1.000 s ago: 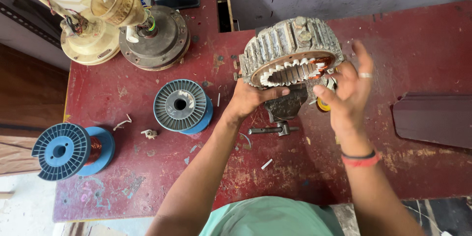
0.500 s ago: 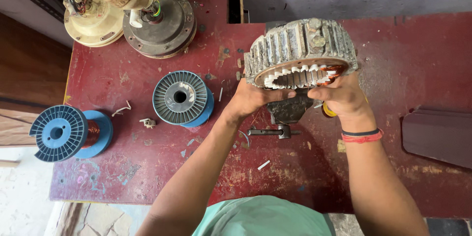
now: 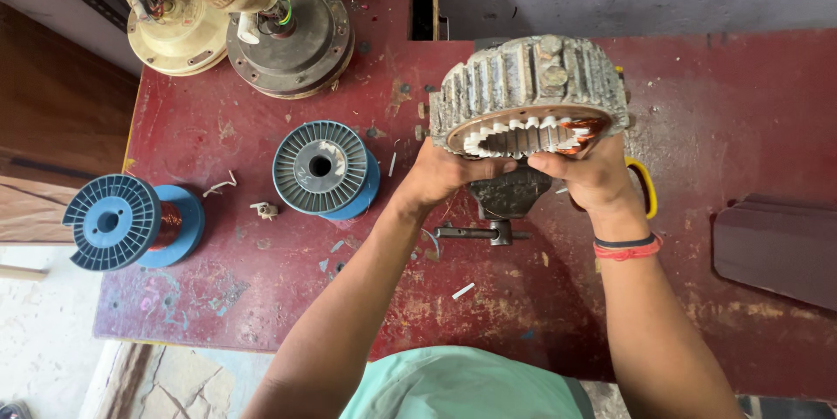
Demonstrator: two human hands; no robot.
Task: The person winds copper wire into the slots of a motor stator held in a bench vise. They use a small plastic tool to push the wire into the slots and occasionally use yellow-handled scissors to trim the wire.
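Note:
A round grey motor stator with slotted teeth, white slot liners and some copper winding is held up above the red workbench. My left hand grips its lower left rim. My right hand, with red and black bands at the wrist, grips its lower right rim, fingers reaching into the toothed bore. Under the stator, a small dark bench vise with a crossbar handle sits on the bench, partly hidden by my hands. A yellow-handled tool shows behind my right wrist.
Two blue wire spools lie on the bench: one near my left hand, one with copper wire at the left edge. Fan motor housings stand at the back left. A dark fan blade lies at the right. Small scraps litter the bench.
My right hand, open beside the stator a second ago, has closed on its lower rim. The stator has been lifted slightly and now sits level in both hands.

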